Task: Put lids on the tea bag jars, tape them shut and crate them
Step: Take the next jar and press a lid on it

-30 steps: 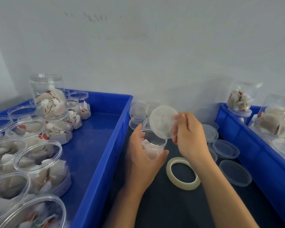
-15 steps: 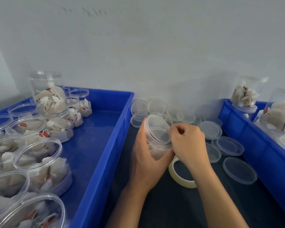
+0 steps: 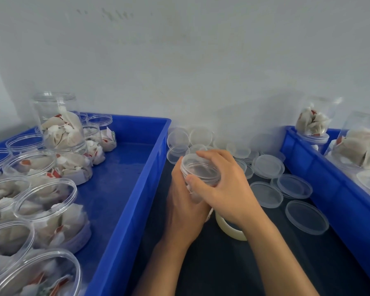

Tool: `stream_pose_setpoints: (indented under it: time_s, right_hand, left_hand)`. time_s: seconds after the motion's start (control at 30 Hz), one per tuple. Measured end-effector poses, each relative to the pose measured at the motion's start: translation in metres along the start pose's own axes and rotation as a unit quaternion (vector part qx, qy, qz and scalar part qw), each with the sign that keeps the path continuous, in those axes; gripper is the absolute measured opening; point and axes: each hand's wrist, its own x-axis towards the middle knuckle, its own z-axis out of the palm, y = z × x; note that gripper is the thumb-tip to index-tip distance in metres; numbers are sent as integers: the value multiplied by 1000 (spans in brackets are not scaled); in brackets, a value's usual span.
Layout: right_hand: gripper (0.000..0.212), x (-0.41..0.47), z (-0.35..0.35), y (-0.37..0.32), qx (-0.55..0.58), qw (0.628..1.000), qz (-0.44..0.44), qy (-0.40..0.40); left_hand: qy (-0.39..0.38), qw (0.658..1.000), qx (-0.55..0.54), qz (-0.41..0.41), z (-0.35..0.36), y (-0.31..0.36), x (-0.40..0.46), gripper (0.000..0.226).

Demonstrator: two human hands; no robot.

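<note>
The left blue crate (image 3: 124, 189) holds open jars of tea bags (image 3: 45, 201); the right crate (image 3: 320, 180) holds more. Between them, over the dark counter (image 3: 233, 268), my left hand (image 3: 184, 210) grips the jar (image 3: 198, 184) while my right hand (image 3: 226, 184) clasps its lid (image 3: 199, 168). Loose lids (image 3: 267, 166) line the counter's back edge; my wrist half hides the tape roll (image 3: 229, 228).

left hand (image 3: 183, 207): fingers curled, gripping from left | right hand (image 3: 224, 189): fingers and thumb curled, clamped on top
</note>
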Motion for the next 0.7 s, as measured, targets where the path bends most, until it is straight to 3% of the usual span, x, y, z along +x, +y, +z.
stream_pose_setpoints:
  time_s: [0.13,0.7]
  right_hand:
    - [58,-2,-4,4,-9,1000,-16,11]
    - [48,-12,12,22,3,998,-48,32]
  left_hand:
    - [-14,999,-20,-35,-6,4,-4,93]
    - [-16,999,-2,-37,-7,6,-3,80]
